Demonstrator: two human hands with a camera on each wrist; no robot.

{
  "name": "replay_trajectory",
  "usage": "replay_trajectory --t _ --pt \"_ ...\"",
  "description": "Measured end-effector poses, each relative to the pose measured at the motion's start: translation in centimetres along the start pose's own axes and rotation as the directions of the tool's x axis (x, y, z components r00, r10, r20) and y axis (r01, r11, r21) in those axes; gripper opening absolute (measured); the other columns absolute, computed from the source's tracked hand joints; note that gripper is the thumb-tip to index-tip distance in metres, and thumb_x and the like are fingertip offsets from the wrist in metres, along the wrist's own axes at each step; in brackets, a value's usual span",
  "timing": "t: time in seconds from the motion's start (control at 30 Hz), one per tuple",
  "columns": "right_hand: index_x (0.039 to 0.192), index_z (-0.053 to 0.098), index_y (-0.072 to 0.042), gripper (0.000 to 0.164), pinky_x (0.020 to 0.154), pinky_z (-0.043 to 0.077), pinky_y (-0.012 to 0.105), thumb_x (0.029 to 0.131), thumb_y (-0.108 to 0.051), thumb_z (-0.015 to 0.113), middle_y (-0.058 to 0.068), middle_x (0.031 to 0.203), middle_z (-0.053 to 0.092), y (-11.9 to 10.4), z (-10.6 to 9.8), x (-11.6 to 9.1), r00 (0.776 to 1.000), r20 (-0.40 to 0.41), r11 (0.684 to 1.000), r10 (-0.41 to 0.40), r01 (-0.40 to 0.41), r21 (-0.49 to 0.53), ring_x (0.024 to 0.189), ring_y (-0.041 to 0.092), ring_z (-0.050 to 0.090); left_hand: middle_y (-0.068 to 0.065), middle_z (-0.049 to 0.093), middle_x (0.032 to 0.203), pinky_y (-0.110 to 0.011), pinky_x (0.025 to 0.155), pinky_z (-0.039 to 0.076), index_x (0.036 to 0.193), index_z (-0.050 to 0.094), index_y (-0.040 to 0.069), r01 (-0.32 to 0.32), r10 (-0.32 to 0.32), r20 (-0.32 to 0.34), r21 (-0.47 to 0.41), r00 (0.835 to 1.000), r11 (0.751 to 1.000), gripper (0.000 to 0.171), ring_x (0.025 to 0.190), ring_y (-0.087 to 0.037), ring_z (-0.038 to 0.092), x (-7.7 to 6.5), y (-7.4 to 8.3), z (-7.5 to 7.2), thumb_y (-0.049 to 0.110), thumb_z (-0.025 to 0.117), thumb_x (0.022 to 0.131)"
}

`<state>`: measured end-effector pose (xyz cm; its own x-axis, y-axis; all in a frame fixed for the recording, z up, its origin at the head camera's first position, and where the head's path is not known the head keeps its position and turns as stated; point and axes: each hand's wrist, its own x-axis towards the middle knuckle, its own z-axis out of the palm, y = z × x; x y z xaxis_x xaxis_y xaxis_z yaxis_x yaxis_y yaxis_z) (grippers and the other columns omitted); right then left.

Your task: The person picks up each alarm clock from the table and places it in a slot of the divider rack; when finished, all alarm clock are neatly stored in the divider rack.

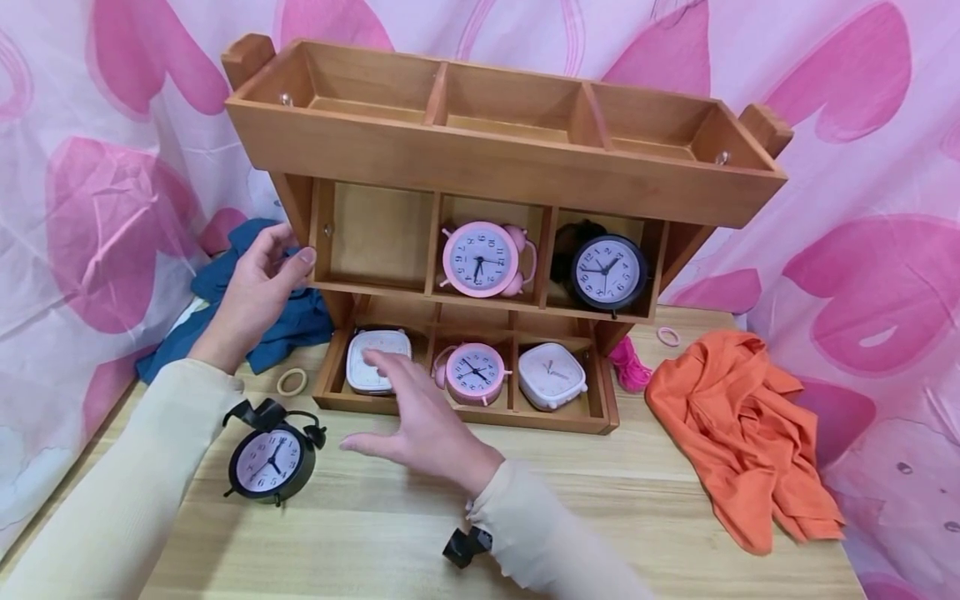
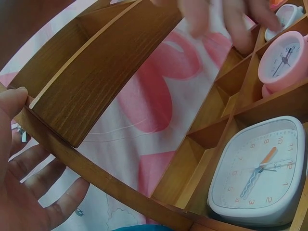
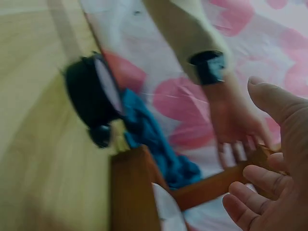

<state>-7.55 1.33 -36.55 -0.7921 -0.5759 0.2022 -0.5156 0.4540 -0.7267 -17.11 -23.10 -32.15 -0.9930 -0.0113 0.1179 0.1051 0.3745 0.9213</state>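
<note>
A brown wooden three-tier shelf stands on the table. My left hand holds its left side, thumb at the middle tier's edge and fingers along the side board, as the left wrist view shows. My right hand hovers before the bottom tier, fingers spread, holding nothing. It partly covers a white square clock. Beside that sit a pink alarm clock and another white clock. The middle tier bears a pink twin-bell clock and a black round clock. A black twin-bell alarm clock stands on the table, front left.
Blue cloth lies behind my left arm, with a beige ring near it. Orange cloth, a pink ring and a magenta bundle lie to the right. A heart-patterned curtain hangs behind the shelf.
</note>
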Motion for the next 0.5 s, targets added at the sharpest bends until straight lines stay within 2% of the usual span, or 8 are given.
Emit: replay_trajectory --t 0.1,0.2,0.4,0.5 --pt "0.156 0.024 -0.025 0.098 0.117 0.034 0.036 0.079 -0.054 0.077 -0.004 0.154 0.039 0.0 1.7 0.3 0.999 0.049 0.998 0.009 -0.006 -0.056 0.142 0.014 0.038 -0.005 0.045 0.140 -0.006 0.084 0.048 0.148 0.036 0.019 -0.008 0.008 -0.002 -0.002 1.000 1.000 0.054 0.119 -0.011 0.051 0.0 0.1 0.0 0.041 0.052 0.101" --pt "0.156 0.025 -0.022 0.100 0.118 0.033 0.034 0.078 -0.057 0.077 -0.003 0.155 0.039 0.0 3.6 0.6 0.995 0.098 0.993 -0.012 0.024 -0.115 0.142 0.016 0.038 -0.006 0.043 0.142 -0.006 0.084 0.047 0.148 0.036 0.019 -0.006 0.006 -0.002 0.007 1.000 1.000 0.055 0.121 -0.014 0.051 0.0 0.1 -0.1 0.042 0.051 0.101" --pt "0.156 0.025 -0.018 0.100 0.117 0.032 0.027 0.079 -0.061 0.073 -0.003 0.155 0.038 0.4 7.1 1.0 0.976 0.217 0.978 -0.027 0.071 -0.198 0.141 0.014 0.037 -0.006 0.041 0.144 -0.006 0.086 0.047 0.149 0.034 0.020 0.018 -0.019 0.004 0.010 1.000 1.000 0.057 0.125 -0.018 0.049 0.0 0.0 -0.2 0.044 0.050 0.101" --pt "0.157 0.023 -0.018 0.101 0.116 0.032 0.026 0.080 -0.062 0.072 -0.003 0.154 0.038 0.5 8.5 1.3 0.968 0.249 0.970 -0.030 0.088 -0.227 0.140 0.013 0.037 -0.006 0.040 0.145 -0.007 0.087 0.047 0.150 0.033 0.020 0.023 -0.023 0.009 0.015 1.000 1.000 0.058 0.126 -0.020 0.048 0.0 0.0 -0.2 0.045 0.050 0.101"
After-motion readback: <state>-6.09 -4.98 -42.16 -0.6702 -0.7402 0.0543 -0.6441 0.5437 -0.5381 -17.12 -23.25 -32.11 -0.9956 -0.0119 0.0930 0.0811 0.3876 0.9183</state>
